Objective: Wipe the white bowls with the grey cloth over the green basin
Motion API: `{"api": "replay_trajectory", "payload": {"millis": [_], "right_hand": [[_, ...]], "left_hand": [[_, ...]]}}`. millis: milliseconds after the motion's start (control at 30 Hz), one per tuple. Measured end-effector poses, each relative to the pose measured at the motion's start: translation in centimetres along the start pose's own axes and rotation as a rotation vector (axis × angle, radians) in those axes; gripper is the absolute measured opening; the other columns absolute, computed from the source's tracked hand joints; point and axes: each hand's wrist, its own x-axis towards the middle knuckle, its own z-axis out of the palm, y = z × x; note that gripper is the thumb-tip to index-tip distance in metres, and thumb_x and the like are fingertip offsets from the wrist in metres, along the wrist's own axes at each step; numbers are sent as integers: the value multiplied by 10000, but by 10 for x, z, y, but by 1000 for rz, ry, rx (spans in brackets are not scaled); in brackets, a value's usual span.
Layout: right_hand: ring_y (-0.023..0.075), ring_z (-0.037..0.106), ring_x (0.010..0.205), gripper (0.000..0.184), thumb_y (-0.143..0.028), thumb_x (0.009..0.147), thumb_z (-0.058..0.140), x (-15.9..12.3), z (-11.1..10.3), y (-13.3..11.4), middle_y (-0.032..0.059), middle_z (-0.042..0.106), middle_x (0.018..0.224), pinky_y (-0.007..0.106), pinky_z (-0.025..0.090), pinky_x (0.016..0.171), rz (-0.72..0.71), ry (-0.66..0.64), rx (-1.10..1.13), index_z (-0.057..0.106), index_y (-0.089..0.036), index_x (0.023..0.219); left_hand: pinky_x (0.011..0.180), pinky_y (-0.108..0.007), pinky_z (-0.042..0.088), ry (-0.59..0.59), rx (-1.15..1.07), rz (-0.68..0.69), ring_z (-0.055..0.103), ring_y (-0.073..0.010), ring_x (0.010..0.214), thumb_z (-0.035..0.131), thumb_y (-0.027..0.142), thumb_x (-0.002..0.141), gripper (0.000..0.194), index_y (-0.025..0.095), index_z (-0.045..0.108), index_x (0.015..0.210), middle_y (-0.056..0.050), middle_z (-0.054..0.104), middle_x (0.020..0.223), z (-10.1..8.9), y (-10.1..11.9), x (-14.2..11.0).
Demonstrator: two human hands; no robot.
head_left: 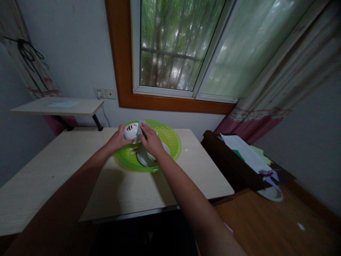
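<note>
At the left, the left hand [118, 137] is partly closed around the near-left side of a white bowl [130, 131], thumb along its lower edge. The bowl is tilted, with red and dark markings facing the viewer. To its right, a grey cloth [140, 127] rests against the bowl under the right hand [151, 140], whose fingers are loosely curved and hold the cloth there. The step in hand appears to be wiping. For a good result, keep the left grip firm, turn the bowl in small increments, apply even pressure through the cloth, and work low over the green basin [174, 137] to limit any drop. Containers: the bowl is above the basin's back-left part; its inside is not visible. The basin stands on the table [197, 170] and holds, left to right, pale sticks [134, 149], probably chopsticks, a plate [143, 156], and a second bowl [166, 147], partly hidden by the right arm; its contents cannot be determined.
</note>
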Motion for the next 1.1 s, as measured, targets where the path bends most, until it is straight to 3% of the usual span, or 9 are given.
{"api": "replay_trajectory", "payload": {"millis": [167,300,533,667,900,1100], "right_hand": [[225,426,1480,560,-232,965,498,0,3,13,103,471,1583,431,290,1266,130,-18,85,454,-187,1521],[249,473,1437,684,-183,885,568,-1,7,21,163,482,1558,452,337,1231,194,-53,181,386,-146,1543],[277,472,1414,881,-363,806,794,-3,11,22,188,473,1530,435,347,1214,191,-15,303,350,-147,1535],[273,482,1395,901,-369,782,822,-3,13,27,179,478,1515,431,356,1206,186,-6,335,348,-156,1518],[288,501,1360,880,-370,765,831,-2,16,30,208,484,1477,449,388,1178,299,15,307,364,-115,1465],[298,481,1367,875,-385,758,834,-2,17,31,175,485,1454,485,379,1181,273,41,244,368,-181,1469]], "left_hand": [[823,-386,520,1,1,-39,656,-283,985,773,549,635,676,226,403,1099,-98,647,1093,-4,7,-2],[842,-402,524,18,-27,-44,646,-280,978,773,548,629,684,222,407,1107,-86,638,1063,-7,7,-2],[894,-400,529,13,-123,-15,640,-271,1039,763,586,659,729,209,397,1164,-100,608,1136,-4,-6,0],[907,-413,527,-26,-99,21,634,-277,1052,763,603,667,735,205,390,1158,-110,590,1153,-4,-9,1],[913,-410,539,-80,-114,43,642,-276,1069,775,608,654,737,210,388,1139,-114,596,1159,-2,-13,4],[883,-414,568,-68,-193,13,661,-274,1074,796,560,641,784,210,382,1207,-143,585,1228,1,-13,3]]}}
